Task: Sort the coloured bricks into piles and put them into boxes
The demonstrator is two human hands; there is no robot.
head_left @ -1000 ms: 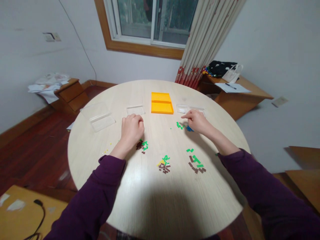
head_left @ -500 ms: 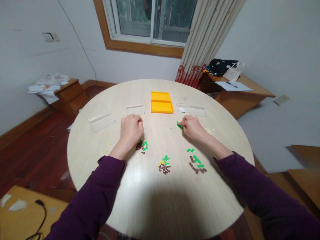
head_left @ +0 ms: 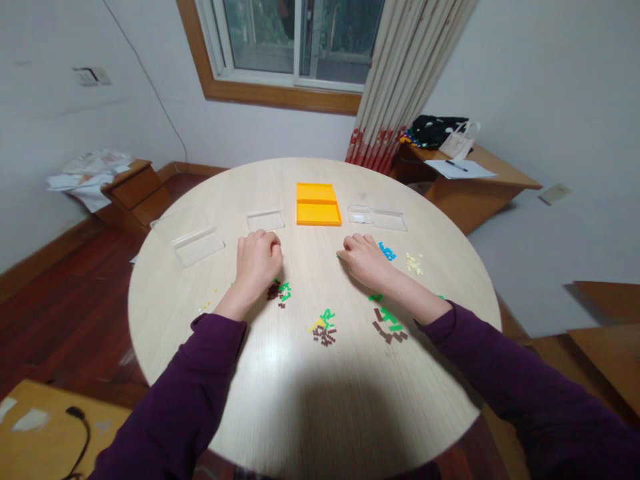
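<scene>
My right hand (head_left: 367, 261) is closed in a pinch low over the table, with a small green piece (head_left: 339, 255) at its fingertips. Just beyond that wrist lie blue pieces (head_left: 387, 251) and pale yellow pieces (head_left: 414, 264). My left hand (head_left: 259, 263) rests on the tabletop with curled fingers; whatever they hold is hidden. Beside it is a pile of dark brown pieces (head_left: 275, 291) and green pieces (head_left: 285, 291). Nearer to me is a mixed pile with brown pieces (head_left: 325, 335), green and yellow bits. Larger brown strips (head_left: 383, 331) and green strips (head_left: 392, 320) lie below my right forearm.
An open orange case (head_left: 319, 213) stands at the back centre of the round table (head_left: 280, 413). Clear plastic boxes sit around it: one at left (head_left: 200, 248), one behind my left hand (head_left: 265, 221), one at right (head_left: 390, 220). Tiny yellow bits (head_left: 206, 305) are scattered left.
My right hand has shifted left from a green cluster to the small green piece, uncovering the blue pieces. My left hand stays in place. The view has turned slightly right.
</scene>
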